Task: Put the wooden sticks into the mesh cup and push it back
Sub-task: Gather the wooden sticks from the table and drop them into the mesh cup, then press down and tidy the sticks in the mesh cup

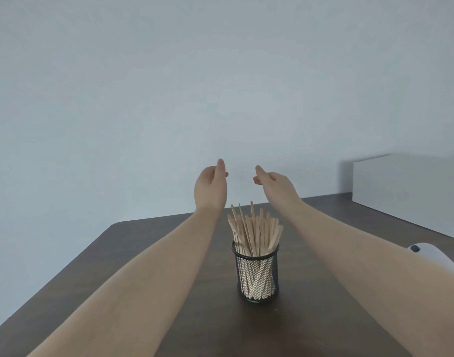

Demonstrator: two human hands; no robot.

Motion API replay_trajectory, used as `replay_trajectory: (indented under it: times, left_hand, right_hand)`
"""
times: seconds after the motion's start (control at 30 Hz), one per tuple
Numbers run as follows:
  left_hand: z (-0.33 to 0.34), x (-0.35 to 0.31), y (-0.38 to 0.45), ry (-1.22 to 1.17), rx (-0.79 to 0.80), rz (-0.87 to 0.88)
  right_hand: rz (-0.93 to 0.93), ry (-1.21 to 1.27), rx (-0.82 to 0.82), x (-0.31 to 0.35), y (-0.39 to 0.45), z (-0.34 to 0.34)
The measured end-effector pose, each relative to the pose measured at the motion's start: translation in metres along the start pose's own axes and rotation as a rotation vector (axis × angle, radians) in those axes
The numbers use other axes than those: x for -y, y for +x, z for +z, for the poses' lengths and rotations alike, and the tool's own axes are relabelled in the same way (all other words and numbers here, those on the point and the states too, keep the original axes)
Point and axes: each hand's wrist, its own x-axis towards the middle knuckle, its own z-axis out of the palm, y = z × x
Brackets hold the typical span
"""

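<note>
A black mesh cup [256, 276] stands upright on the dark brown table [133, 258], about at its middle. Several pale wooden sticks [254, 228] stand in it and fan out above its rim. Both my arms reach forward, one on each side of the cup. My left hand [211, 188] is raised beyond and above the sticks, fingers curled loosely, palm facing right, holding nothing. My right hand [274, 185] mirrors it, palm facing left, fingers apart and empty. Neither hand touches the cup or the sticks.
A white box [411, 191] sits at the table's far right by the wall. A white rounded device with a dark button [424, 253] lies at the right edge. The table's far edge runs just behind my hands, with a plain pale wall beyond.
</note>
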Motion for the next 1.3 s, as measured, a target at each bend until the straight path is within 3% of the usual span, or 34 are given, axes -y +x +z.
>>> replay_trajectory:
  times: [0.17, 0.3, 0.43, 0.53, 0.63, 0.9, 1.13, 1.3]
  left_hand:
    - [-0.039, 0.01, 0.009, 0.057, -0.074, -0.007]
    - [-0.061, 0.027, 0.012, 0.144, -0.056, -0.041]
    - [-0.065, 0.039, 0.013, 0.413, 0.039, -0.136]
    - [-0.068, 0.043, 0.011, 0.551, 0.123, -0.215]
    - [-0.075, 0.049, 0.008, 0.654, 0.154, -0.184]
    - [-0.096, 0.063, 0.006, 0.696, 0.172, -0.216]
    - [-0.102, 0.074, 0.008, 0.708, 0.161, -0.224]
    - [-0.104, 0.081, 0.006, 0.714, 0.155, -0.235]
  right_hand:
    - [-0.041, -0.095, 0.25, -0.013, -0.022, -0.012]
    - [-0.117, -0.158, 0.331, -0.023, -0.033, -0.004]
    - [-0.217, -0.321, 0.365, -0.021, -0.034, 0.009]
    - [-0.25, -0.431, 0.355, -0.016, -0.03, 0.021]
    - [-0.242, -0.536, 0.269, -0.017, -0.023, 0.032]
    - [-0.201, -0.609, 0.085, -0.025, -0.016, 0.04]
    - [-0.155, -0.648, 0.226, -0.032, -0.012, 0.036]
    - [-0.249, -0.571, 0.099, -0.038, -0.012, 0.039]
